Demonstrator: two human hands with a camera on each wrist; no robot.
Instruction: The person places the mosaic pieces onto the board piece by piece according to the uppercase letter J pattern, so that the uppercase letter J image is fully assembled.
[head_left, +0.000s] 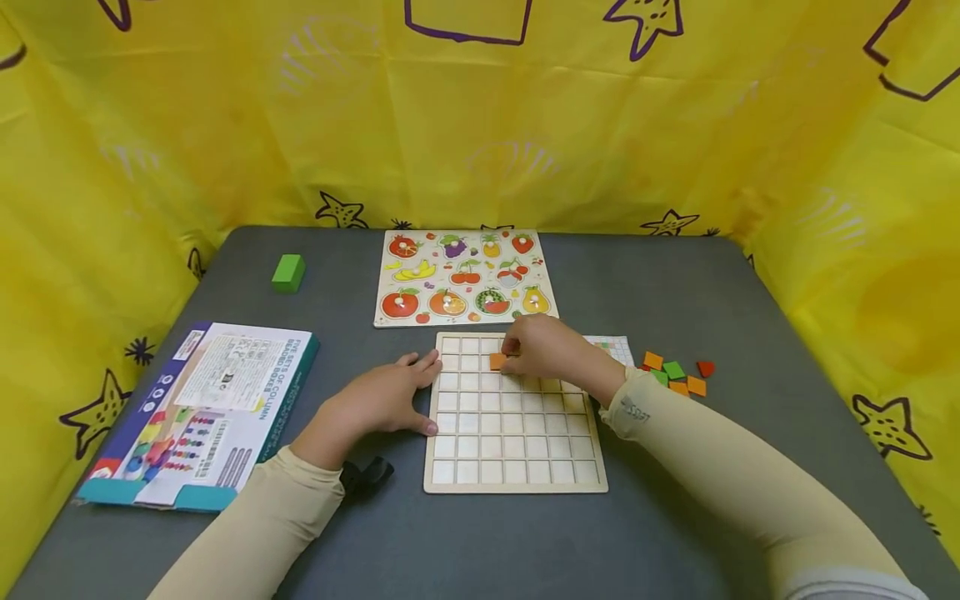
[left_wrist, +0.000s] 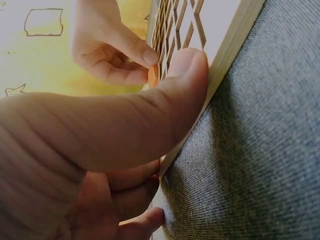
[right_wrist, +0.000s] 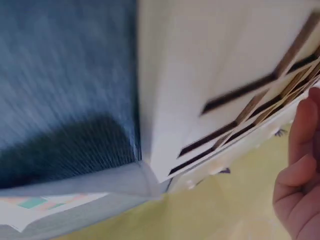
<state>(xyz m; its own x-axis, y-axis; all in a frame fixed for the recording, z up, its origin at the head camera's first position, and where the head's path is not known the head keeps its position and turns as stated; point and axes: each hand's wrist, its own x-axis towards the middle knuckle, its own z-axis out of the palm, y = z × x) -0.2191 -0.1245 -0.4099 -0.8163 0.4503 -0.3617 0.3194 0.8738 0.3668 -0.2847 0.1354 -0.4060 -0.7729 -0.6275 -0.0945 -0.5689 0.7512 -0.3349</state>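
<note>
Your right hand pinches an orange tile between thumb and fingers at the upper part of the gridded board. Your left hand, fingers spread apart (thumb nearest you), touches the board's left edge; loose pieces lie near its right side.

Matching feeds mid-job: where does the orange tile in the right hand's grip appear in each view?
Head: orange tile just below and right of centre, pinched by the right hand.
Left wrist: upper middle, pinched by that hand.
Right wrist: not visible.
Shared landmark: wooden grid board, visible in all three.
</note>
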